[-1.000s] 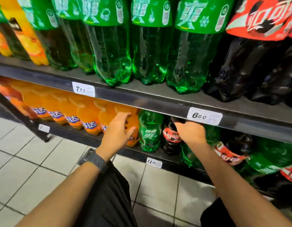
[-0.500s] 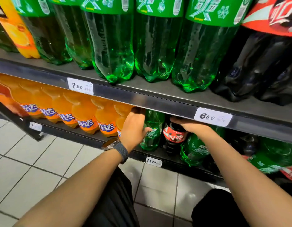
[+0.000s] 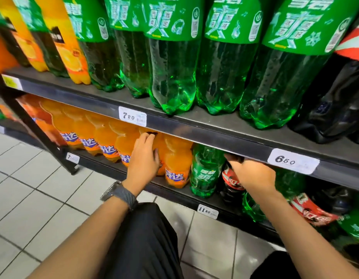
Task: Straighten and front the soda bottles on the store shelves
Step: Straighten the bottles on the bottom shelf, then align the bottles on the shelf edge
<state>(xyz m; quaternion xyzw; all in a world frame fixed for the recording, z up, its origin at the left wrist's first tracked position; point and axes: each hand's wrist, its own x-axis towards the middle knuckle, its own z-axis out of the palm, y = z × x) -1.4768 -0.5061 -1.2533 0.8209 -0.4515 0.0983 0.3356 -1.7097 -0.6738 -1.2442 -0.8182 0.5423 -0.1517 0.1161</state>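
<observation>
— What sits nearest us?
— Our knees in black trousers (image 3: 142, 242) at six o'clock, over a pale tiled floor (image 3: 33, 198). Our left forearm wears a dark-strapped wristwatch (image 3: 119, 195).
— And our left hand (image 3: 143, 159)?
— At one o'clock of the watch. Its fingers and thumb are curled round the shoulder of an orange plastic soda bottle (image 3: 160, 144), which stands in the row on the dark bottom shelf (image 3: 174, 197). The hand hides most of that bottle, label included.
— Our right hand (image 3: 253, 175)?
— At three o'clock of the left, reaching under the lip of the dark upper shelf (image 3: 214, 140). Its fingertips are lost in shadow above a red-labelled dark cola bottle (image 3: 232, 183), so we cannot tell whether it grips anything.
— Between our hands?
— A second orange bottle (image 3: 177, 164) and a small green plastic bottle (image 3: 204, 174), both upright. At four o'clock of the right hand lie jumbled bottles (image 3: 313, 215), partly covered by our arm.
— Farther back?
— Tall green bottles (image 3: 172, 73) stand on the upper shelf, their caps cut off at twelve o'clock. The black bottles (image 3: 335, 109) at two o'clock are too dim to read.
</observation>
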